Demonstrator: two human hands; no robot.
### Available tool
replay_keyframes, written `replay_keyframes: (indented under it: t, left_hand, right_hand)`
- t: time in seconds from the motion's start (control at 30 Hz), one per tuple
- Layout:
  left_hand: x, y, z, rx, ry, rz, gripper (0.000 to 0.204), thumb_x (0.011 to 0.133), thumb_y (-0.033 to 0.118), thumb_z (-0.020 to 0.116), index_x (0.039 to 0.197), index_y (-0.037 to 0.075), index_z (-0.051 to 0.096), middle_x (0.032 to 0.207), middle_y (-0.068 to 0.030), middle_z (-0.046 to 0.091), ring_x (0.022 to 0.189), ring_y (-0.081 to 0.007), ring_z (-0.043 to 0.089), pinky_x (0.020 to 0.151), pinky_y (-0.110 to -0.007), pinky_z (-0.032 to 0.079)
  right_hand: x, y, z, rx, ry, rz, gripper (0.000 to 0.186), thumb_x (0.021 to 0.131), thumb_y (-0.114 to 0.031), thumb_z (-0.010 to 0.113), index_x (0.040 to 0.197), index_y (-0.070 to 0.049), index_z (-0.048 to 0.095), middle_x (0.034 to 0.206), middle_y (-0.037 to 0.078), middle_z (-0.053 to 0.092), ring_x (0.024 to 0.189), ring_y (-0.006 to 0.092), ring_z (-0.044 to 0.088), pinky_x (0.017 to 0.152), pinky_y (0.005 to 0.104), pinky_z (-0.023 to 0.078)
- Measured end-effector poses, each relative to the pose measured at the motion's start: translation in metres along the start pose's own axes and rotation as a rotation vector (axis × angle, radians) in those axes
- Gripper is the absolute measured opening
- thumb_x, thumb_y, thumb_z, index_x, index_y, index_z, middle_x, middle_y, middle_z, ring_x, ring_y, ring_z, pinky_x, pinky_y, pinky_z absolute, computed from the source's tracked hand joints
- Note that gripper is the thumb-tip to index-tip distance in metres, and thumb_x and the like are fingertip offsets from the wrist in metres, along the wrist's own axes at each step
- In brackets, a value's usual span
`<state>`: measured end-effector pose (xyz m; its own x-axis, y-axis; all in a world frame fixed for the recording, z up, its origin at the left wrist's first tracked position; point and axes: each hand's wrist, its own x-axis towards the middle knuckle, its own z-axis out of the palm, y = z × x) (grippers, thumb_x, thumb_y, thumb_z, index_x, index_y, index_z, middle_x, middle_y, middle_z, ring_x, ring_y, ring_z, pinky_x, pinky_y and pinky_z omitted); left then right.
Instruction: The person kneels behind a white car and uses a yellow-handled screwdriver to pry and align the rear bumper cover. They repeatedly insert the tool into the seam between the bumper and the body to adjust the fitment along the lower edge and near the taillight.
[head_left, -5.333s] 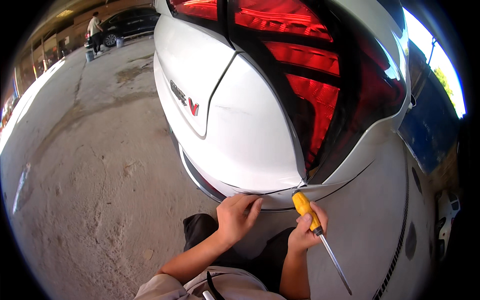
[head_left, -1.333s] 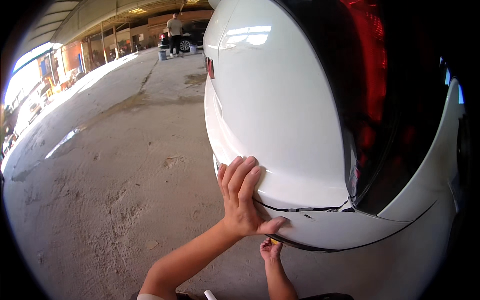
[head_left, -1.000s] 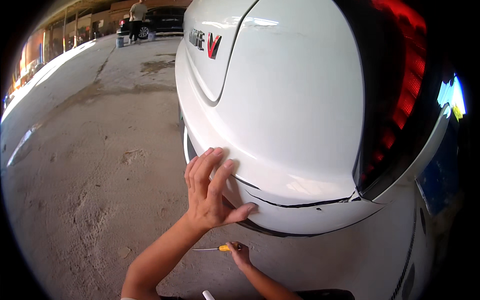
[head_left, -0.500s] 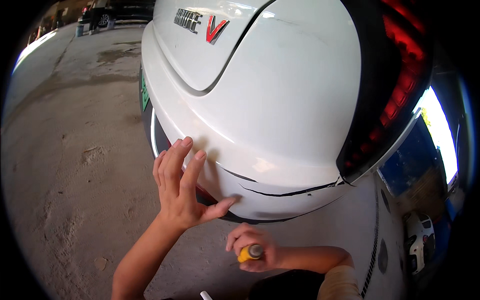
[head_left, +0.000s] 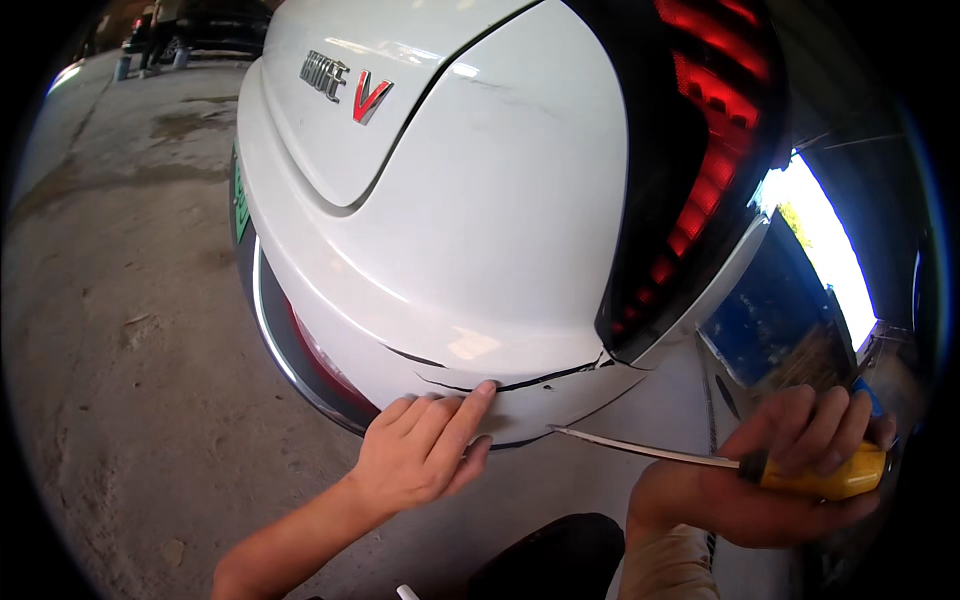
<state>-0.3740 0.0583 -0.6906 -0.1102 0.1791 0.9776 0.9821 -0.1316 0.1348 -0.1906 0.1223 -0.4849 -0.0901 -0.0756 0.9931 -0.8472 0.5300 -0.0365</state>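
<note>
The rear corner of a white car fills the middle, its bumper (head_left: 520,415) split by a dark jagged crack (head_left: 540,382) running toward the red tail light (head_left: 705,170). My left hand (head_left: 420,450) is at the crack, index finger stretched out with its tip on or right beside it; the other fingers are loosely bent and hold nothing. On the right, my right hand (head_left: 800,430) grips the yellow handle of a screwdriver (head_left: 650,452) with a long thin metal shaft. Its tip points left at the bumper's lower edge; whether it touches cannot be told.
Rough concrete floor (head_left: 120,400) stretches out on the left. Far back stand a dark car (head_left: 220,30), buckets (head_left: 122,68) and a person's legs (head_left: 155,45). A blue panel (head_left: 765,320) is beyond the car on the right. My dark-clad knee (head_left: 560,555) shows below.
My left hand has moved from spread fingers over the bumper to a fingertip at the crack. My right hand has swung rightward, turning the screwdriver sideways. The view has shifted to the right.
</note>
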Motion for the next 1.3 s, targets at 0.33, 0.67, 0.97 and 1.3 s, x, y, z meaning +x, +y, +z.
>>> replay_keyframes:
  t: [0.33, 0.67, 0.97, 1.3]
  left_hand:
    - [0.009, 0.018, 0.002, -0.207, -0.056, -0.203, 0.057, 0.071, 0.01, 0.075, 0.126, 0.0, 0.062, 0.078, -0.0054, 0.057, 0.062, -0.0185, 0.056, 0.054, -0.03, 0.046]
    - [0.021, 0.033, -0.013, -0.529, -0.218, -0.532, 0.051, 0.081, 0.009, 0.07, 0.13, 0.002, 0.053, 0.063, -0.0027, 0.052, 0.05, -0.015, 0.052, 0.049, -0.028, 0.044]
    - [0.014, 0.035, -0.011, -0.541, -0.202, -0.531, 0.053, 0.082, 0.01, 0.069, 0.131, 0.003, 0.05, 0.054, -0.0017, 0.048, 0.042, -0.0139, 0.047, 0.046, -0.026, 0.039]
    - [0.013, 0.035, -0.011, -0.505, -0.202, -0.531, 0.051, 0.084, 0.015, 0.069, 0.132, 0.009, 0.054, 0.059, -0.0037, 0.053, 0.044, -0.0207, 0.056, 0.047, -0.034, 0.046]
  right_hand:
    - [0.018, 0.011, 0.009, 0.049, -0.154, -0.048, 0.052, 0.09, -0.048, 0.07, 0.104, -0.008, 0.04, 0.087, 0.003, 0.049, 0.065, 0.0104, 0.049, 0.055, 0.0224, 0.038]
    - [0.023, 0.011, 0.005, -0.159, -0.25, -0.011, 0.054, 0.1, -0.062, 0.045, 0.104, -0.008, 0.042, 0.082, 0.002, 0.049, 0.055, 0.0084, 0.045, 0.044, 0.022, 0.037]
    - [0.034, 0.018, 0.008, -0.077, -0.461, 0.147, 0.061, 0.097, -0.071, 0.034, 0.087, -0.012, 0.043, 0.073, 0.0, 0.047, 0.045, 0.0089, 0.038, 0.042, 0.0222, 0.036]
    - [0.032, 0.048, 0.052, -0.021, -0.194, 0.104, 0.071, 0.103, -0.062, 0.028, 0.14, -0.002, 0.035, 0.076, 0.001, 0.043, 0.048, 0.0072, 0.039, 0.038, 0.0193, 0.035]
